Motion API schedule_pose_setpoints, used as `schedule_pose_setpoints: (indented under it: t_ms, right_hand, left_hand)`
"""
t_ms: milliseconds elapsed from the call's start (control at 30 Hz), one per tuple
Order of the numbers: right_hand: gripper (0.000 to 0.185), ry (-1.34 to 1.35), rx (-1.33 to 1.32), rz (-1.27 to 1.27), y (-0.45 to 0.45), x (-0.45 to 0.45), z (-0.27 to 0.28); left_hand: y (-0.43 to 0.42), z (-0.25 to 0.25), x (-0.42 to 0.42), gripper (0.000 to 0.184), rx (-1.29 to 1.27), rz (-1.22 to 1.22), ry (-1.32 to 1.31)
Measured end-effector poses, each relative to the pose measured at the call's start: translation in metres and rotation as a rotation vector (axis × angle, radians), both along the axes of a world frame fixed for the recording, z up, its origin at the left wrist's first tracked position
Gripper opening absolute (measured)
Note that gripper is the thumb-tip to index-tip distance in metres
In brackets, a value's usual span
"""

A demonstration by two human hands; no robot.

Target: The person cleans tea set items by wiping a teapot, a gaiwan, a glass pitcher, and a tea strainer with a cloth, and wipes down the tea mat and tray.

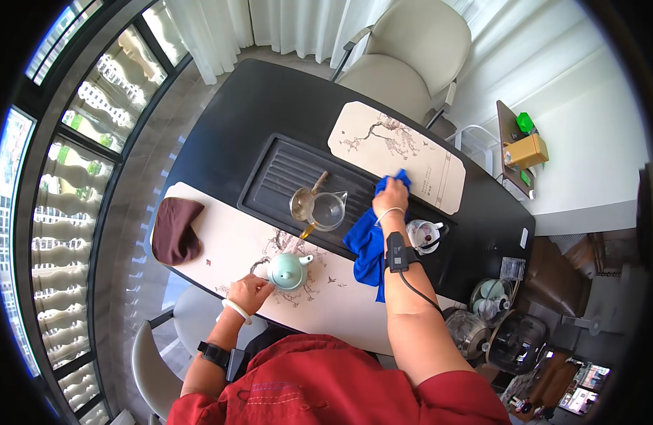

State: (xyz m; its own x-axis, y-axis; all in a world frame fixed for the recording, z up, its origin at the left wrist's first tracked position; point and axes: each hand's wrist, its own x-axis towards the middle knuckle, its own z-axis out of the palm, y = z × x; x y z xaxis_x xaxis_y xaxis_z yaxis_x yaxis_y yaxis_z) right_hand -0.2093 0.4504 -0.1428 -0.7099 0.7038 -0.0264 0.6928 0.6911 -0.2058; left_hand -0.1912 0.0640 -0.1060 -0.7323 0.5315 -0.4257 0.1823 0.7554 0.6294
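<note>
My left hand (249, 293) is closed at the side of a pale green teapot (287, 272), its fingers around the handle. The lidded teapot stands upright on the cream mat near me, spout pointing right. My right hand (391, 197) grips a bright blue cloth (369, 244), which bunches up above the fingers and drapes down over the edge of the black ridged tea tray (277, 173). Just right of that wrist is a small glass teapot (425, 236) with a white spout. A glass pitcher (329, 211) and a tea strainer (299, 204) with a handle sit on the tray.
A folded brown cloth (178, 230) lies at the mat's left end. A second printed mat (397, 152) lies beyond the tray. Glass kettles (468, 333) and a dark round appliance (516, 341) stand at the right. Chairs (411, 57) are on both sides of the table.
</note>
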Motion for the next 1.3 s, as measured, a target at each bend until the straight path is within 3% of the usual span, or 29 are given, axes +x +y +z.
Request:
schedule_pose_setpoints:
  t_ms: [100,167,300,500,633,767,900,967,1167,1233,1300]
  right_hand:
    - [0.033,0.343,0.033,0.384,-0.024,-0.026,-0.018]
    - [0.030,0.420,-0.007,0.517,-0.032,-0.043,-0.021]
    - [0.033,0.112,-0.137,0.501,-0.002,-0.040,-0.001]
    - [0.022,-0.379,-0.055,0.167,0.044,-0.013,0.035]
    - [0.021,-0.324,-0.024,0.035,0.039,-0.012,0.028]
    - [0.017,0.013,-0.040,0.264,0.010,-0.042,-0.002]
    - [0.015,-0.104,-0.104,0.514,0.010,-0.069,0.016]
    - [0.016,-0.250,-0.144,0.651,0.039,-0.061,0.026]
    - [0.034,-1.168,-0.098,0.740,0.083,-0.019,0.053]
    - [0.032,-1.071,-0.155,0.673,0.080,-0.017,0.047]
    - [0.030,-0.781,-0.106,0.644,0.068,-0.018,0.039]
  left_hand:
    - [0.001,0.002,0.001,0.029,0.008,0.025,-0.006]
    - [-0.002,-0.001,0.003,0.028,0.075,0.023,0.055]
    - [-0.007,0.001,0.000,0.026,0.131,0.074,0.338]
    - [-0.018,-0.001,-0.005,0.051,-0.245,-0.108,0.205]
    - [-0.014,0.007,-0.010,0.063,-0.383,-0.249,0.104]
    - [-0.015,0.010,-0.014,0.070,-0.387,-0.281,0.065]
    - [-0.019,0.011,-0.016,0.073,-0.389,-0.323,0.068]
    - [-0.021,0.010,-0.016,0.073,-0.382,-0.316,0.065]
    - [-0.021,0.015,-0.017,0.079,-0.383,-0.357,0.095]
    - [-0.018,0.020,-0.021,0.079,-0.403,-0.369,0.059]
    - [-0.017,0.021,-0.019,0.080,-0.401,-0.355,0.066]
